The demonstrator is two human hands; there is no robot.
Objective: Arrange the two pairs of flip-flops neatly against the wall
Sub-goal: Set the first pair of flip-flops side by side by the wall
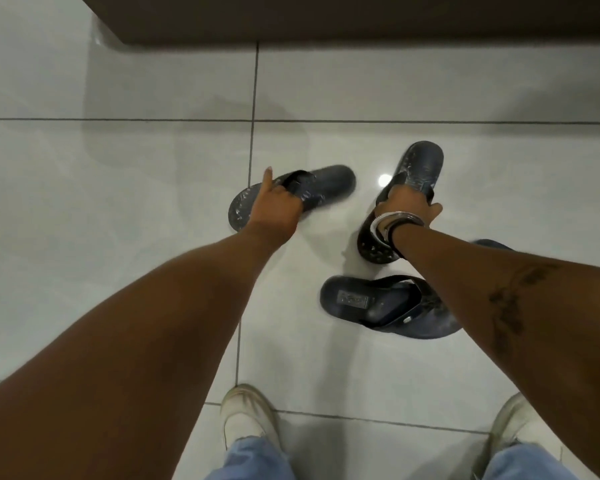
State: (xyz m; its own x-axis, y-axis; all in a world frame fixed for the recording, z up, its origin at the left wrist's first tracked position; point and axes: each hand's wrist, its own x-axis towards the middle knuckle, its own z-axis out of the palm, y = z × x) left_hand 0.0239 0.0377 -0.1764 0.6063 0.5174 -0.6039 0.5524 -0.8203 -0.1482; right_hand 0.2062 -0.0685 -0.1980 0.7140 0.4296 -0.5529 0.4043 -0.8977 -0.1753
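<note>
Both flip-flops (326,188) (420,168) held — toes diverging.

The left hand (274,206) is gripping one dark flip-flop (312,192) by its strap, the right hand (407,202) another (418,168); a third flip-flop (378,303) is lying on the tiled floor (118,202).

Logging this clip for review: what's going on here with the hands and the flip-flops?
A person bends over a tiled floor, holding a dark flip-flop by its straps in each hand. The left hand grips the left flip-flop; the right hand grips the right flip-flop. A third flip-flop lies on the floor beneath the right forearm, with what may be a fourth showing behind it. None is yet at the brown wall base.
</note>
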